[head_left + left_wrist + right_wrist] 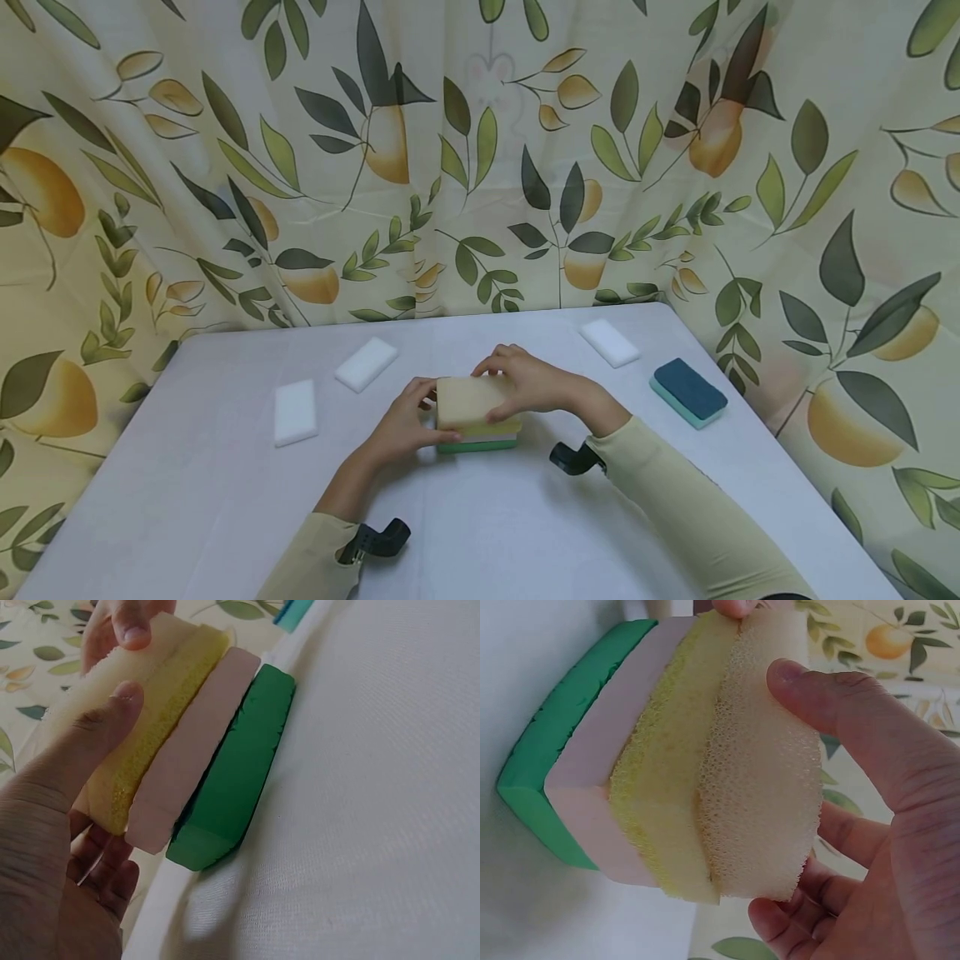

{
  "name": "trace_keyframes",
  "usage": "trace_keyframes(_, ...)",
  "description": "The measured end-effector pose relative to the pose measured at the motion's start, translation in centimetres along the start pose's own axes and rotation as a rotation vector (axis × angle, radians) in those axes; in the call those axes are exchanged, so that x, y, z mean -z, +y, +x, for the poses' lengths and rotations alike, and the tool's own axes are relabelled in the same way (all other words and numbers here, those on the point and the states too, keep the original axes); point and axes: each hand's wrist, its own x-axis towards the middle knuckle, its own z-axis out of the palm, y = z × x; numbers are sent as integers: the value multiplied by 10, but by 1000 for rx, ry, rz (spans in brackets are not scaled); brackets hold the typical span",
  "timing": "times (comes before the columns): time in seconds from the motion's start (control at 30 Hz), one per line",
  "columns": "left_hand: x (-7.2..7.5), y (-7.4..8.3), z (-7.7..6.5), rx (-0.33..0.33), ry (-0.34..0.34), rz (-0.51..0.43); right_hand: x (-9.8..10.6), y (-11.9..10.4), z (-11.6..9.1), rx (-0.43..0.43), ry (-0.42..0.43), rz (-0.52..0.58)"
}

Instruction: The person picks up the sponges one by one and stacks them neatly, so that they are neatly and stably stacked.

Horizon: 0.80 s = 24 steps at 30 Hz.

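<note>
A stack of sponges stands at the middle of the table. A green block lies lowest, with a pale pink block on it. Over these come a yellow sponge and, topmost, a porous cream sponge. My left hand grips the left end of the cream sponge, thumb on the near side and fingers round the back. At the right end my right hand holds the same sponge, its thumb on the near face and fingers behind. The left thumb tip sits near the seam with the yellow sponge.
Two white sponge blocks lie to the left on the white-covered table. Another white block is at the back right. Near the right edge rests a dark blue and teal sponge. Behind hangs a leaf-and-fruit patterned curtain.
</note>
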Motion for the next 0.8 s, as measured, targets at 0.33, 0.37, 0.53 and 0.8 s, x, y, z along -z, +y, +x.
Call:
trace_keyframes(0.33,5,3,-2,-68,24,-26,-2,1,-1,-7,10,17)
trace_keyframes(0.37,6,4,-2,-77,29,-26,-2,1,-1,-5,12,17)
trace_keyframes(0.53,10,9,-2,-110,44,-34,-3,1,-1,-5,20,11)
trace_keyframes(0.8,11,18,3,-133,42,6,-4,-1,-3,-10,28,11)
